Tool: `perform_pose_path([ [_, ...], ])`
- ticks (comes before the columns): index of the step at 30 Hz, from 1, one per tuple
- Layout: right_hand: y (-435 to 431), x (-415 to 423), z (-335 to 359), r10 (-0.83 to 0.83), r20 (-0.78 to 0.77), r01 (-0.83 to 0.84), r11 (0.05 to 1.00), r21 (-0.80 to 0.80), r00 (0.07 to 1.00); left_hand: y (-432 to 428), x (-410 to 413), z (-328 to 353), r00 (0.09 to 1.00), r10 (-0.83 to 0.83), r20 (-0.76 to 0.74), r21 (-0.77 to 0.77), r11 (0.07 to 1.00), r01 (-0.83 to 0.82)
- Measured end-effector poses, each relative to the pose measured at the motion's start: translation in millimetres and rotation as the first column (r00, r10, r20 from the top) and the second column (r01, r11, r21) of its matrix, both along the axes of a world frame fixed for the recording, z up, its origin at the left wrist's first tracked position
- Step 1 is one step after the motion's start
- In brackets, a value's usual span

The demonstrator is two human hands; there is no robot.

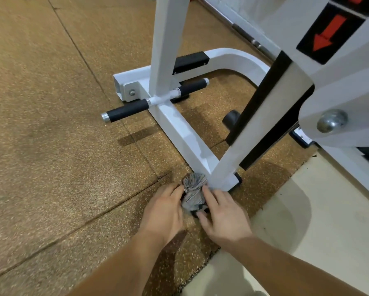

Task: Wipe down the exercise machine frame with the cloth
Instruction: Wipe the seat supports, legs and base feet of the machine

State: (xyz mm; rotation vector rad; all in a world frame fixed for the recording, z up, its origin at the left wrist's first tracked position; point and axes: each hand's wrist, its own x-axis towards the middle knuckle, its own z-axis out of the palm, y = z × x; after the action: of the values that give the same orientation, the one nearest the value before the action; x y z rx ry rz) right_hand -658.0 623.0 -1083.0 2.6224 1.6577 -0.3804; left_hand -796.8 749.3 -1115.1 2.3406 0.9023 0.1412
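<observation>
A bunched grey striped cloth (193, 191) lies on the floor against the near foot of the white exercise machine frame (185, 133). My left hand (164, 212) holds the cloth's left side with curled fingers. On the cloth's right side, my right hand (222, 214) grips it with fingers and thumb, fingertips close to the frame's foot. The frame's base beam runs away from me to a curved white rail (239, 60), and a slanted white post (262, 116) rises to the right.
Brown speckled rubber floor mats (61, 124) cover the left and middle. Pale tile floor (307, 221) lies at the right. Black-grip handlebars (128, 110) cross the base beam. A black tread pad (190, 60) sits further back. A red arrow label (329, 35) is at the top right.
</observation>
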Motion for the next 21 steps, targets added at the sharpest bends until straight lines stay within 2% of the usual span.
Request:
perform_pose_path([
  [2, -5, -11, -12, 0.039, 0.0, -0.039, 0.998, -0.041, 0.999, 1, 1, -3, 0.99, -0.132, -0.049, 0.104, 0.985, 0.137],
  [4, 2, -9, -13, -0.052, -0.127, 0.045, 0.998, -0.054, 0.991, 0, 6, -7, 0.955, -0.273, -0.118, 0.165, 0.943, 0.29],
  [5, 5, -3, -14, -0.076, -0.156, 0.068, 0.996, -0.059, 0.985, 0, 9, -8, 0.947, -0.292, -0.135, 0.161, 0.936, 0.311],
  [8, 1, 17, -19, -0.062, -0.105, 0.055, 0.997, -0.061, 0.993, -4, 10, -10, 0.947, -0.298, -0.117, 0.126, 0.942, 0.312],
  [12, -17, 38, -19, -0.228, -0.058, 0.221, 0.97, -0.105, 0.972, -14, 12, -8, 0.96, -0.274, -0.052, 0.066, 0.959, 0.277],
  [15, -10, 48, -12, -0.46, -0.064, 0.455, 0.887, -0.081, 0.886, -13, 13, -5, 0.983, -0.179, -0.029, 0.056, 0.982, 0.18],
  [18, 13, 60, -2, -0.67, -0.19, 0.688, 0.725, 0.042, 0.718, -10, 17, -4, 0.991, -0.136, -0.015, 0.029, 0.99, 0.136],
  [20, 26, 62, 5, -0.666, -0.381, 0.747, 0.657, 0.108, 0.641, -8, 22, -3, 0.993, -0.117, 0.01, 0.01, 0.993, 0.117],
  [21, 29, 59, 7, -0.635, -0.468, 0.751, 0.653, 0.1, 0.615, -7, 24, -3, 0.993, -0.111, 0.026, -0.001, 0.994, 0.111],
])
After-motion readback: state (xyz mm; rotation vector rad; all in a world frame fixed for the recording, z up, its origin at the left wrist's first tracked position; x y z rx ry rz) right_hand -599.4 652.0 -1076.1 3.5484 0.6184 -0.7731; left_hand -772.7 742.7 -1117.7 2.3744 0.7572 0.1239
